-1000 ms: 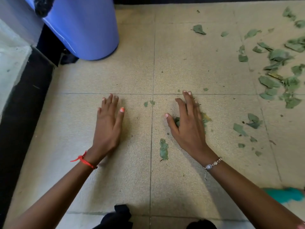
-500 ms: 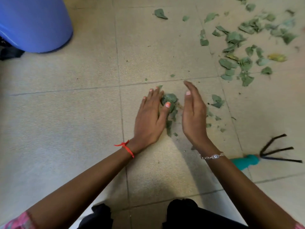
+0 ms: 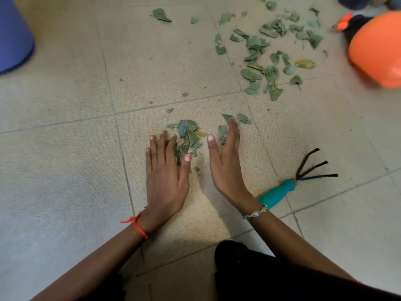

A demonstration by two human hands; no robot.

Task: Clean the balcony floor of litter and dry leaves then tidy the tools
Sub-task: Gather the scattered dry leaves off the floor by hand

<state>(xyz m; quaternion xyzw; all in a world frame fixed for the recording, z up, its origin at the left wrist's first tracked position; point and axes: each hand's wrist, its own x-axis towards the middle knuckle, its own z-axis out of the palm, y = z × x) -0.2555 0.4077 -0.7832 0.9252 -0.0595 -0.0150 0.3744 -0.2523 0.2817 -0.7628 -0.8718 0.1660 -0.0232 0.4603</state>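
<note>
Both hands have drawn together since a second ago, when they lay well apart on the tiles, and the view has swung so that an orange container [image 3: 377, 48] now shows at two o'clock and the blue barrel [image 3: 13, 33] is cut off at ten o'clock. The left hand [image 3: 166, 174] lies palm down on the floor [image 3: 65, 170], fingers straight and close together, its fingertips touching the small pile of dry leaves [image 3: 187, 137]. The right hand [image 3: 225, 161] stands on its edge just at three o'clock of that pile, fingers straight, thumb spread, holding nothing. The pile sits between the two hands, near the picture's centre. A wider scatter of leaves [image 3: 260, 53] lies at one o'clock, well apart from the hands. A hand rake [image 3: 277, 193] with a teal handle and black prongs lies on the floor at four o'clock, near the right wrist. A red thread [image 3: 135, 224] circles the left wrist, a bracelet [image 3: 255, 213] the right.
</note>
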